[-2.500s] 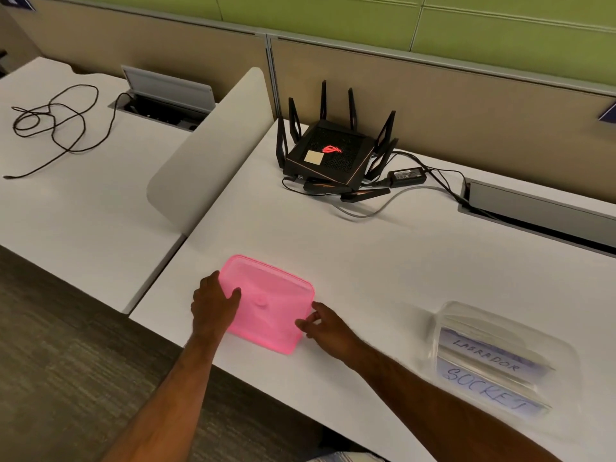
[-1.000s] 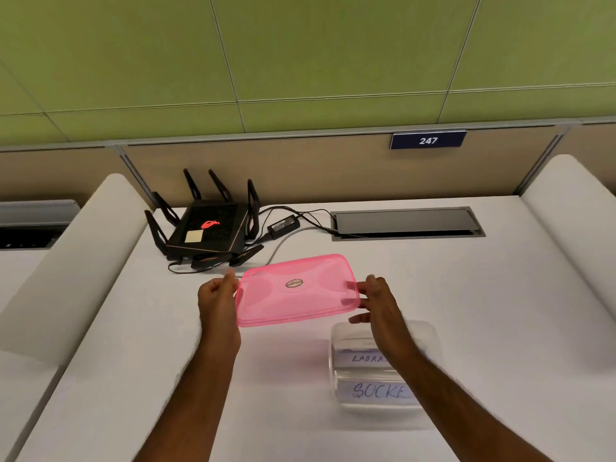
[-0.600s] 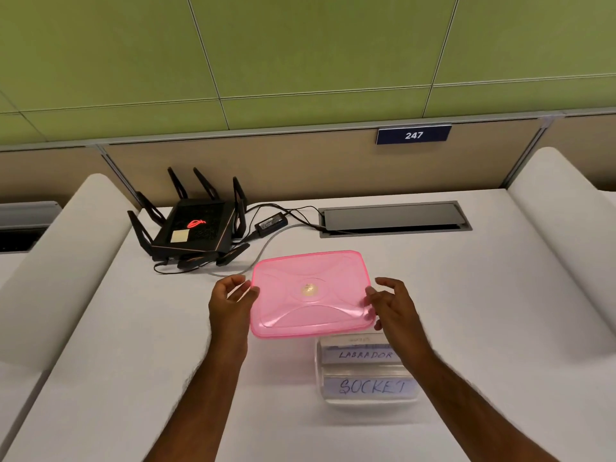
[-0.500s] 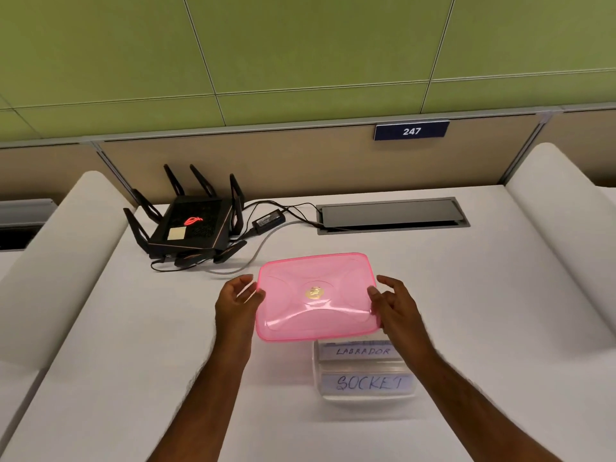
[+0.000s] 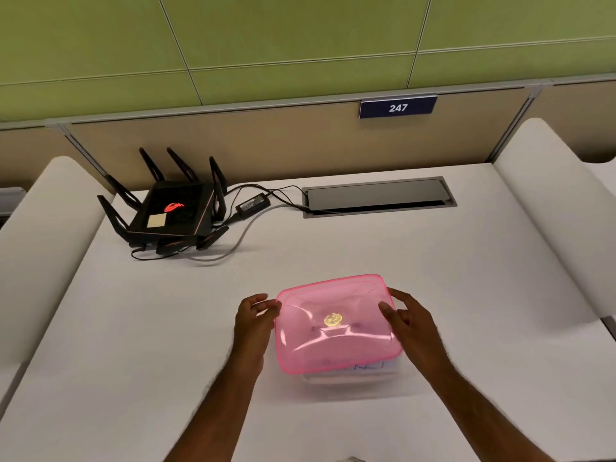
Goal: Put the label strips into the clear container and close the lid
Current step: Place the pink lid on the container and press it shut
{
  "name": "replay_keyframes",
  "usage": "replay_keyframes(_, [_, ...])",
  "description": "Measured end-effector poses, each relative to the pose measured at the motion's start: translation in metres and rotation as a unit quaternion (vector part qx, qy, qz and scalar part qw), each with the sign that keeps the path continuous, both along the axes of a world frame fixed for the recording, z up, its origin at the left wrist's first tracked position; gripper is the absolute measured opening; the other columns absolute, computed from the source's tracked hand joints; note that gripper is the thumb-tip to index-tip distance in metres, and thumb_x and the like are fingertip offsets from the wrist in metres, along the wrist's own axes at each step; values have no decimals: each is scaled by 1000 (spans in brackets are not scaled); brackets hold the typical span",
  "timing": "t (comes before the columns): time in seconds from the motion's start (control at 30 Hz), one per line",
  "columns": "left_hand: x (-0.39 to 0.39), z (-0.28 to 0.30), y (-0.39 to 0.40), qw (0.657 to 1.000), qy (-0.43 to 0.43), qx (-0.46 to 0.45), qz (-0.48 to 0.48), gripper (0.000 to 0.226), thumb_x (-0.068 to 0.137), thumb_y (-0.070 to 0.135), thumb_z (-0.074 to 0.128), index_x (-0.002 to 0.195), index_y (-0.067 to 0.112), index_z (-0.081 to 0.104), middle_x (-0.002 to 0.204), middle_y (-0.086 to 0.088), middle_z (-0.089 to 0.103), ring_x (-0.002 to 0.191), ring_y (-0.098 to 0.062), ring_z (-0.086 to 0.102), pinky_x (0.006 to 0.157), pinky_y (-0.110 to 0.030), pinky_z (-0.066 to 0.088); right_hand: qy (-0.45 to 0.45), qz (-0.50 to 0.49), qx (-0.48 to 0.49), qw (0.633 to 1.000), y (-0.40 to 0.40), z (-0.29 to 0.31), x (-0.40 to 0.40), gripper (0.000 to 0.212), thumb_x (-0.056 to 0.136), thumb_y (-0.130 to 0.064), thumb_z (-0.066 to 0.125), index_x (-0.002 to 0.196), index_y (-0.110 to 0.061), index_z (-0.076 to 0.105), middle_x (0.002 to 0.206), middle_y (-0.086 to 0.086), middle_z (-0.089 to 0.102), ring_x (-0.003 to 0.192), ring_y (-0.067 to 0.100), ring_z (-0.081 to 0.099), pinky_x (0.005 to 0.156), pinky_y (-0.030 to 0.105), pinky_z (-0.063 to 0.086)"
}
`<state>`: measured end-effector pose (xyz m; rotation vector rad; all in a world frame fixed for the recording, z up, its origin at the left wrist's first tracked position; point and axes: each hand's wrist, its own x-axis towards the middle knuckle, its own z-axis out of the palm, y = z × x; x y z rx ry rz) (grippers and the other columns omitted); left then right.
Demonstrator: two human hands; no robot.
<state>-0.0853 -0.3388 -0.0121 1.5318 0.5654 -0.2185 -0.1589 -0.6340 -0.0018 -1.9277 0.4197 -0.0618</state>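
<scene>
A translucent pink lid [image 5: 335, 323] lies over the clear container [image 5: 363, 380] on the white desk [image 5: 140, 328]. It covers nearly all of the container; only the container's near wall shows below it. A label strip with blue writing [image 5: 365, 366] peeks out under the lid's near edge. My left hand [image 5: 255, 323] pinches the lid's left edge. My right hand [image 5: 408, 323] grips its right edge, thumb on top. I cannot tell whether the lid is seated on the rim.
A black router with several antennas [image 5: 170, 208] and its power brick [image 5: 253, 204] and cables sit at the back left. A grey cable hatch [image 5: 378, 196] is set in the desk at the back. White curved dividers [image 5: 550, 208] flank both sides.
Both hands lifted the pink lid from the left of the desk and carried it right. In the last half second it came down over the container, hiding the label strips.
</scene>
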Motion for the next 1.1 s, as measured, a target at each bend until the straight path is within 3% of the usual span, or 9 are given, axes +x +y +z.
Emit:
replay_keyframes(0.17, [-6,-10,-12,999,29,24,-18,34,82,15,77,112,19,59,98,-5,74,92,-25,70,74,-35,54,5,-9,-10,1000,-16,-8,-12,25,93,-41,69,117,-43,63,52,-1,33,49,14,32,51,27,27])
replay_keyframes(0.57, [-7,-16,-29,994,16,98,-42,28,80,16,78,102,23,63,98,3,73,92,-17,69,81,-36,56,31,-9,-8,999,-32,-25,-19,26,93,-40,69,118,-41,62,50,-3,42,47,14,39,54,29,31])
replay_keyframes(0.77, [-10,-12,-36,990,-8,114,-80,21,90,14,68,110,20,72,101,15,69,90,5,62,70,-11,45,48,9,-11,999,-37,-29,-20,39,93,-41,68,131,-42,57,50,-1,50,48,14,49,52,30,38])
replay_keyframes(0.93, [-8,-12,-41,986,-10,129,-104,19,91,15,65,105,27,70,104,6,68,95,-14,65,70,-20,47,97,40,-82,991,-42,-32,-19,42,94,-49,60,136,-44,52,54,5,63,49,10,56,54,29,43])
replay_keyframes(1.1, [-7,-15,-43,983,-1,142,-115,18,91,16,63,105,26,66,109,4,65,98,-12,62,73,-22,46,108,63,-147,981,-47,-31,-19,43,94,-56,55,136,-47,51,49,-1,57,44,7,53,52,28,44])
